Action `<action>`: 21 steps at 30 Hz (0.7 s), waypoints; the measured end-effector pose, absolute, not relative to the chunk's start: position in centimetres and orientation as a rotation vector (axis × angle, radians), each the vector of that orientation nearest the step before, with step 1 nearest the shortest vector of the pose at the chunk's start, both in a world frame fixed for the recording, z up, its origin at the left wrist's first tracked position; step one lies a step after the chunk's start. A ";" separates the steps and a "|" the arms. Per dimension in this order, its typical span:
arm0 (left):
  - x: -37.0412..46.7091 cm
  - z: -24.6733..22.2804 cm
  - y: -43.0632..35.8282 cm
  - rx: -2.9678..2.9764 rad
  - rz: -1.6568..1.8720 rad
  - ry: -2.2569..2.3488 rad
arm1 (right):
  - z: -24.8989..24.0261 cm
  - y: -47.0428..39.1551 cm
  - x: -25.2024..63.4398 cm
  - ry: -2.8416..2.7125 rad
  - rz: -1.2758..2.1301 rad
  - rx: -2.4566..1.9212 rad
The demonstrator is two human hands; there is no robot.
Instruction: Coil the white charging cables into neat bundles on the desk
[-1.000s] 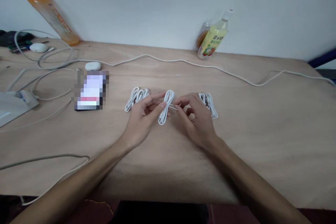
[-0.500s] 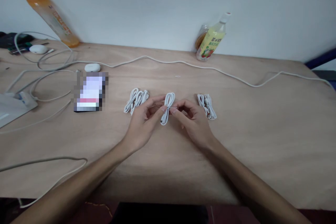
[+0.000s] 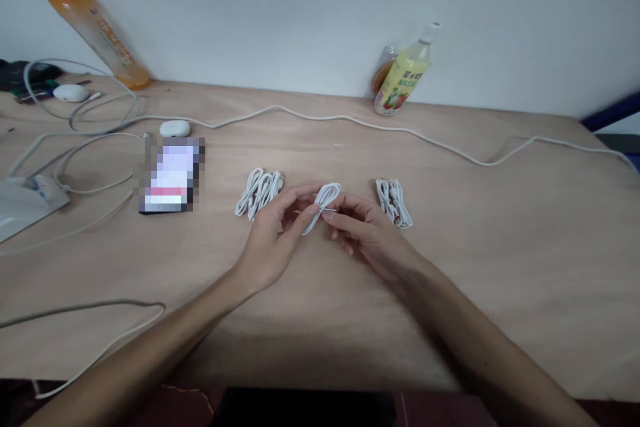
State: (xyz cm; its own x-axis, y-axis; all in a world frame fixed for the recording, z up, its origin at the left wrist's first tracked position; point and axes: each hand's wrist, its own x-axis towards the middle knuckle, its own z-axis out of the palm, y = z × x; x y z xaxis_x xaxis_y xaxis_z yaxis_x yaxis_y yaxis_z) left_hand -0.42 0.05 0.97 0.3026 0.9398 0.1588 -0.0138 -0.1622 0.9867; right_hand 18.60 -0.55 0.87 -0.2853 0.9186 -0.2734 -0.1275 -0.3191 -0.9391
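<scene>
White cable bundle [image 3: 328,195] slants away rightward, left hand [image 3: 270,233] pinching its middle, right hand [image 3: 373,230] nipping its tie [image 3: 331,210].

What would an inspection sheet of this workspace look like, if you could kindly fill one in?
Surface: light wooden tabletop.
Job's things: coiled white cable held up; similar bundles lie left and right.
Clutter: phone, screen pixelated; small white case behind it.
Hands: left hand holds the coil; right hand has its fingers at its thin white tie.
Cables: long white cable crosses the back; others loop at left.
Surroundings: pale wall; orange bottle, yellow-labelled bottle near it.
</scene>
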 end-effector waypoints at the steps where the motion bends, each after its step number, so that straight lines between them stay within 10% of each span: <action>1: -0.4 1.0 0.0 1.478 1.088 0.898 | 0.9 -0.6 18.6 -1.075 1.738 -1.164; 21: -0.4 1.5 -0.2 1.409 1.007 0.982 | 0.9 -0.3 18.9 -1.352 1.480 -1.181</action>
